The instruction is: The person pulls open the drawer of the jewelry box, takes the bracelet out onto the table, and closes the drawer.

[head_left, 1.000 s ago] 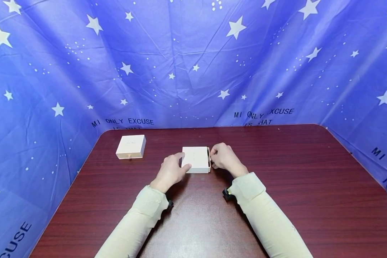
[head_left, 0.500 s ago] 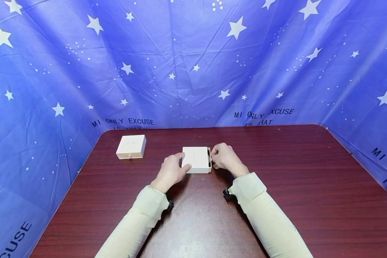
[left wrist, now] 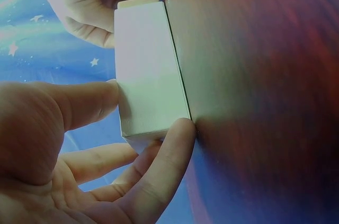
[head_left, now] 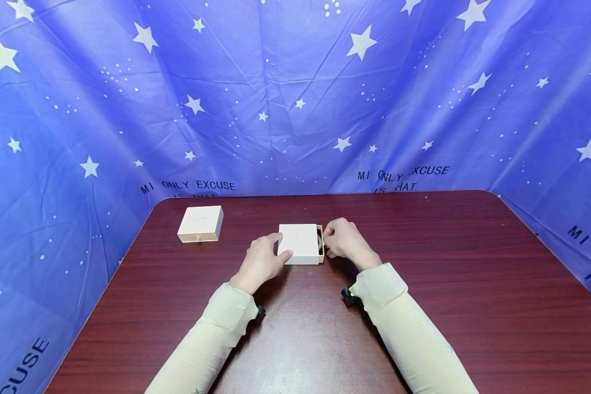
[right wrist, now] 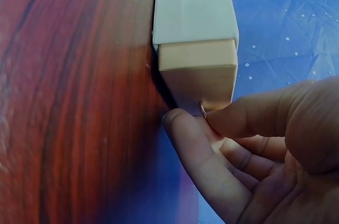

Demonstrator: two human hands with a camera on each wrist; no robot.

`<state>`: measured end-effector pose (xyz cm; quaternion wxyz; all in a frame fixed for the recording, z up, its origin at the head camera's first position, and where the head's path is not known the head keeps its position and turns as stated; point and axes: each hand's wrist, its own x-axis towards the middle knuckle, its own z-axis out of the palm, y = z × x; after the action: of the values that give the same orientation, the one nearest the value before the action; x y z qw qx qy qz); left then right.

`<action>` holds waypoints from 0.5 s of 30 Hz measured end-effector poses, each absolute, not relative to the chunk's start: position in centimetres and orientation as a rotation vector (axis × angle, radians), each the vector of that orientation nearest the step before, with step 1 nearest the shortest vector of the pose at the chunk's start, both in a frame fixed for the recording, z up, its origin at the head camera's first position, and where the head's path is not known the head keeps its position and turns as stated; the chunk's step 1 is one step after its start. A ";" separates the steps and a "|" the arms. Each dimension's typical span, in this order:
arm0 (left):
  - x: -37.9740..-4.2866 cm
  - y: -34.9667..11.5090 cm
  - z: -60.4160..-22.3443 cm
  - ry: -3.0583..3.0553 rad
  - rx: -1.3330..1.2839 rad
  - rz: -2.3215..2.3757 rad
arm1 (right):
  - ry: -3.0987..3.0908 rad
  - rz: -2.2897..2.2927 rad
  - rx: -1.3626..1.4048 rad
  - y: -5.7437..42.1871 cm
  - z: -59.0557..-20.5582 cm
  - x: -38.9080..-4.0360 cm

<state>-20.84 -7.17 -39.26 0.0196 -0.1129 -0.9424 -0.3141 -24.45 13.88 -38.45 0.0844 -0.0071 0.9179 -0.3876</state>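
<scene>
A white slide-out box (head_left: pixel 297 243) lies on the table in front of me, its drawer (right wrist: pixel 198 83) partly out of the right end. My left hand (head_left: pixel 262 260) grips the sleeve's left end, thumb on one side and fingers round the other, as the left wrist view shows. At the drawer's front, my right hand (head_left: pixel 348 243) pinches a small pull loop (right wrist: pixel 203 110) between thumb and finger. Through the narrow gap a greyish curved edge shows inside the dark drawer; the sleeve covers the rest of the contents.
Another white box (head_left: pixel 201 221), closed and with small print on top, stands at the back left of the dark red wooden table (head_left: pixel 448 246). A blue curtain (head_left: pixel 256 109) with white stars hangs behind the table and along both sides.
The drawer has slid slightly further right out of the sleeve, along with my right hand. A greyish curved edge shows more in the gap. My left hand stays in place.
</scene>
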 end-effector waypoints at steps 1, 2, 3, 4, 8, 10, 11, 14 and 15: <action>-20.9 -7.2 -39.3 -2.925 -0.349 -0.974 | 2.739 -1.151 -0.021 13.9 -38.4 -24.5; -20.9 -7.2 -39.3 -2.926 -0.347 -0.973 | 2.738 -1.149 -0.017 13.9 -38.4 -24.5; -20.9 -7.2 -39.3 -2.926 -0.346 -0.972 | 2.738 -1.147 -0.013 13.9 -38.4 -24.5; -20.9 -7.2 -39.3 -2.927 -0.344 -0.974 | 2.739 -1.145 -0.009 13.9 -38.4 -24.5; -21.0 -7.2 -39.4 -2.922 -0.348 -0.980 | 2.749 -1.127 -0.018 13.9 -38.5 -24.5; -21.0 -7.2 -39.4 -2.918 -0.351 -0.984 | 2.752 -1.121 -0.022 14.0 -38.5 -24.5; -21.0 -7.2 -39.4 -2.918 -0.351 -0.984 | 2.753 -1.119 -0.023 14.0 -38.5 -24.5; -21.0 -7.2 -39.4 -2.919 -0.350 -0.983 | 2.748 -1.126 -0.016 14.0 -38.4 -24.4; -21.0 -7.2 -39.4 -2.919 -0.349 -0.982 | 2.747 -1.128 -0.016 14.0 -38.4 -24.4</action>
<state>-20.97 -7.19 -39.41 0.0211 -0.1125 -0.9416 -0.3167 -24.43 14.05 -38.38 0.0861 -0.0053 0.9216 -0.3786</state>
